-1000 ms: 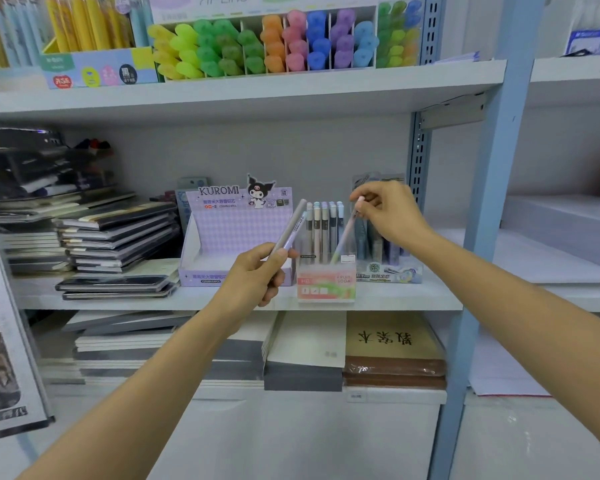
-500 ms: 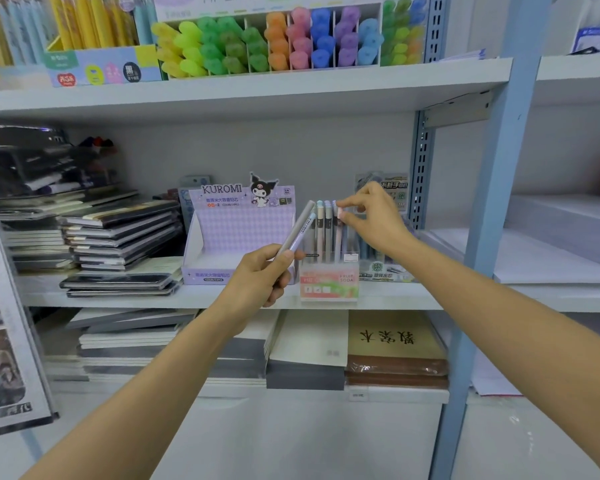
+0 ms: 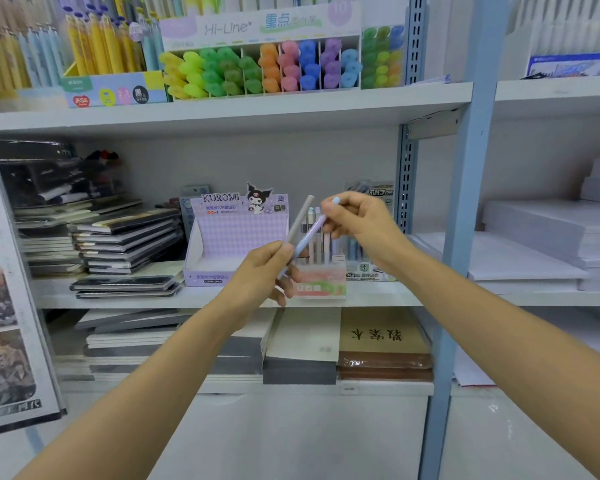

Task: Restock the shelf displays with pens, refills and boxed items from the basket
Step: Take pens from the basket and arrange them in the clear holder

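My left hand (image 3: 265,270) is closed around the lower end of a grey pen (image 3: 300,218) that slants up to the right, in front of the middle shelf. A lilac pen (image 3: 310,233) lies alongside it, its lower end also in my left fingers. My right hand (image 3: 359,225) pinches the upper end of the lilac pen. Just behind both hands stands a small pen display box (image 3: 323,284) with several pastel pens (image 3: 326,242) upright in it. No basket is in view.
A purple Kuromi display box (image 3: 236,244) stands left of the pen box, and notebook stacks (image 3: 125,244) lie further left. Highlighters (image 3: 257,69) fill the upper shelf. A blue shelf post (image 3: 461,216) rises on the right. Paper stacks (image 3: 548,237) lie beyond it.
My right hand set a pen down into the display box, then came back left to my left hand and took hold of the lilac pen's top. The view shifted slightly upward.
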Demonstrator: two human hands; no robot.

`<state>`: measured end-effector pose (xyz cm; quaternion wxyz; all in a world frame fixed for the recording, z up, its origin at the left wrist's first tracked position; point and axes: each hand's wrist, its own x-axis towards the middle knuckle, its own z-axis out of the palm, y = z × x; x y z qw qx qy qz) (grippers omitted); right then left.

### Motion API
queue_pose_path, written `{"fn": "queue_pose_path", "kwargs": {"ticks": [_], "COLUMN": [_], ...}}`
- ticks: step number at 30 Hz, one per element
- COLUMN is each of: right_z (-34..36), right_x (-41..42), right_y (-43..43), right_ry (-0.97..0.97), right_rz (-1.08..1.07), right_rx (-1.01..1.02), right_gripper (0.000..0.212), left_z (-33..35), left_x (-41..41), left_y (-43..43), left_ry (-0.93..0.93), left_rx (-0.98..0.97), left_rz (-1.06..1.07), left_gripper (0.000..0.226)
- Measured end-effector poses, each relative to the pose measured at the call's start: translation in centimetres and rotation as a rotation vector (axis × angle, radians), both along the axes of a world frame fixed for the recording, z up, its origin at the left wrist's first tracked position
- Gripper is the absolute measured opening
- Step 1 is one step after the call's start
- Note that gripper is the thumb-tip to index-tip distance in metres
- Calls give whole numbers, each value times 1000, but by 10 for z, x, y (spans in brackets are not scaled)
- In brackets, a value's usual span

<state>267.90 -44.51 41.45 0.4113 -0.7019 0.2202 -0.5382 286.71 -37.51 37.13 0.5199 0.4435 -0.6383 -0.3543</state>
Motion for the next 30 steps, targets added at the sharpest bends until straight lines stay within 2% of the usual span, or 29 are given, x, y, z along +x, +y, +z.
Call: {"fn": "queue_pose_path", "kwargs": {"ticks": [3,5,10,12,14,16,18,20,25,27,30], "right_z": [6,5,-8,-14,-19,-22,-23,-21,-3,3,6], "right_x": [-11,-17,-30,-25,-18,-13,-10,-7,7,17,27], "right_y": [1,2,5,8,11,13,14,14,22,26,27], "right_ry": [-108,-68,369,333,243,256,336,405,144,133,174], "right_rz": [7,52,110,139,174,239,273,209,-7,-32,-89], "right_rx": [60,109,94,76,82,98,99,32,-109,-176,-263], "right_gripper": [10,11,20,18,18,19,19,22,19,13,16], "left_z": [3,7,18,19,19,18,19,20,14,10,7], "left_x": [6,9,9,4,-3,-9,-12,-12,-14,-16,-17], "left_y": [3,4,11,13,13,12,11,9,3,-1,-5], "left_ry": [66,119,348,400,438,446,431,378,122,56,-6], "left_rx": [11,-4,-62,-70,-60,-51,-59,-90,-167,-186,-200], "left_rz": [84,146,225,219,201,208,244,287,328,320,307], "left_gripper": [26,23,28,27,13,12,14,16,25,26,25]}}
